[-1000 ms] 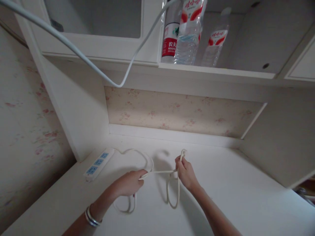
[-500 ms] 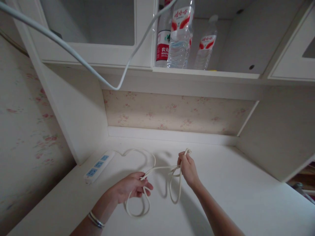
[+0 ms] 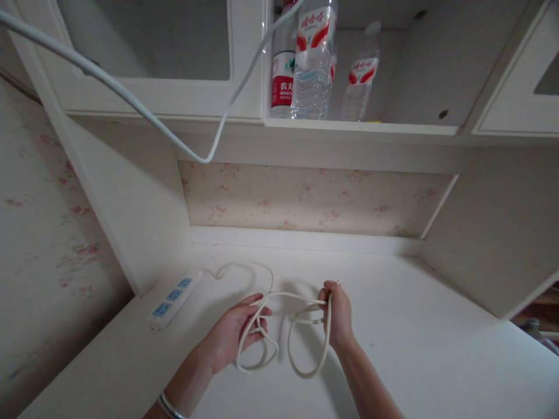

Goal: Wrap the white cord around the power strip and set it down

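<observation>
A white power cord (image 3: pixel 288 294) runs in loose loops between my two hands above the white desk. My left hand (image 3: pixel 236 329) has a loop of it between thumb and fingers, with the coil hanging below the palm. My right hand (image 3: pixel 338 314) is closed around another part of the cord, and a wide loop dangles to its left. Behind my left hand the cord curves back over the desk to a white power strip (image 3: pixel 172 299) with blue sockets, lying at the left.
The desk (image 3: pixel 419 349) spreads under both hands. Above it hangs a white cabinet with plastic water bottles (image 3: pixel 312 70) on an open shelf. A thick pale cable (image 3: pixel 144 110) crosses close to the camera at upper left. Flowered wallpaper (image 3: pixel 283 198) covers the back.
My right hand has come down slightly, and its loop hangs wider. The coil at my left hand has shifted, with the cord now passing over the fingers. The view has moved a little.
</observation>
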The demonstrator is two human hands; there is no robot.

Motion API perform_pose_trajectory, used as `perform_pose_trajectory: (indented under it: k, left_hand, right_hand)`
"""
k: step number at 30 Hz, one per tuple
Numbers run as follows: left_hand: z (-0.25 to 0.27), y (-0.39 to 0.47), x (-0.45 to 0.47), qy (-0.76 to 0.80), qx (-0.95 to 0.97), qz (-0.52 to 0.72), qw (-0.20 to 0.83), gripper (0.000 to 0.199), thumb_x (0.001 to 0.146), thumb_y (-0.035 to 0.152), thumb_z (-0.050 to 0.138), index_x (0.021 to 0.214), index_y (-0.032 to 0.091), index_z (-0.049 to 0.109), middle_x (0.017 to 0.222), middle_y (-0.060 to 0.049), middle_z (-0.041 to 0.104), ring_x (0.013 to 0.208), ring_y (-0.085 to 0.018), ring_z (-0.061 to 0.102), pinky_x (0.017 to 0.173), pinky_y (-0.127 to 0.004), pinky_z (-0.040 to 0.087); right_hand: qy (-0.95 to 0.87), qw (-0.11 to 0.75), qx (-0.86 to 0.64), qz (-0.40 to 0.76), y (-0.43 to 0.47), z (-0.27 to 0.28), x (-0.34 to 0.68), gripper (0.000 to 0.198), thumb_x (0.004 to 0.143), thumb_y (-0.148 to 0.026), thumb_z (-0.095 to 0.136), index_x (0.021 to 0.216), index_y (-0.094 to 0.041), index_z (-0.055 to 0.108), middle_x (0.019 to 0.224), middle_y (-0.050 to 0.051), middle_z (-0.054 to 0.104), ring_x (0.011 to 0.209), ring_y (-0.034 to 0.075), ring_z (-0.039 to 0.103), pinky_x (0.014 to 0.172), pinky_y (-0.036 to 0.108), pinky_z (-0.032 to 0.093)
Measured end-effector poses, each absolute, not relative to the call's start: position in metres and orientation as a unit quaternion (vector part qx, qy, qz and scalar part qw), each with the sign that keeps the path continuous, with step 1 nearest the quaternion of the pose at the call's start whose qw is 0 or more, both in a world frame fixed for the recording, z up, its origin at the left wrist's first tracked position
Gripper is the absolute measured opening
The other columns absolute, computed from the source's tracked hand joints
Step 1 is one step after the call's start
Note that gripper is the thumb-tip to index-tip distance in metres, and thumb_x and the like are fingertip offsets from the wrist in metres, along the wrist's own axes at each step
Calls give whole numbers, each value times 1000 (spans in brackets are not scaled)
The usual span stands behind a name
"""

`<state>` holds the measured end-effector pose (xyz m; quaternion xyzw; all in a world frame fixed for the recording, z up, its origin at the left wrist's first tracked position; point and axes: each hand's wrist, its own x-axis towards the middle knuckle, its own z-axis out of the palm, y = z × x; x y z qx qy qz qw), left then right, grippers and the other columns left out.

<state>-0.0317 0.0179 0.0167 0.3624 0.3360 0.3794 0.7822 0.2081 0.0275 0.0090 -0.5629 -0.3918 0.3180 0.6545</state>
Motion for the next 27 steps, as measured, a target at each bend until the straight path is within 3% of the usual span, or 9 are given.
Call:
perform_pose_trajectory:
  k: [4,10,19,22,24,27]
  left_hand:
    - [10,12,-34,252,374,371,812,37,76,21,60,113,21,58,120,-9,57,94,-18,58,87,-35,44]
    - [-2,5,-27,188,444,390,784,46,65,27,76,106,21,56,93,-2,56,70,-9,53,67,-23,41]
    - [0,0,-16,327,518,343,712,39,69,15,67,102,24,49,83,5,52,56,-4,43,45,-16,27]
    - [0,3,-15,385,516,331,690,21,71,18,65,90,18,55,66,7,46,52,-4,40,46,-16,29]
    - [0,5,-16,394,506,347,684,22,72,22,67,92,16,59,64,6,48,54,-5,45,52,-17,36]
    - [0,8,-21,378,451,388,709,37,76,31,67,110,17,59,85,-3,60,72,-11,58,68,-24,47]
  right_hand:
    - [-352,681,-528,365,30,4,211,39,79,-44,42,45,-25,35,38,-4,36,38,12,34,43,28,31]
    - [-333,673,-488,445,26,4,208,40,79,-43,42,44,-26,32,35,-4,32,37,11,29,43,28,30]
    - [-328,683,-488,433,27,-3,207,39,78,-40,47,43,-24,38,36,-4,37,38,11,35,41,27,29]
    - [-322,701,-472,426,27,-1,209,36,76,-40,50,46,-24,37,35,-4,38,35,10,35,39,26,29]
    - [-306,716,-453,436,26,3,211,34,75,-39,51,48,-24,37,33,-5,38,33,10,34,37,26,27]
    - [-276,730,-427,457,25,9,214,32,75,-36,52,50,-24,36,32,-6,37,32,10,32,34,26,24]
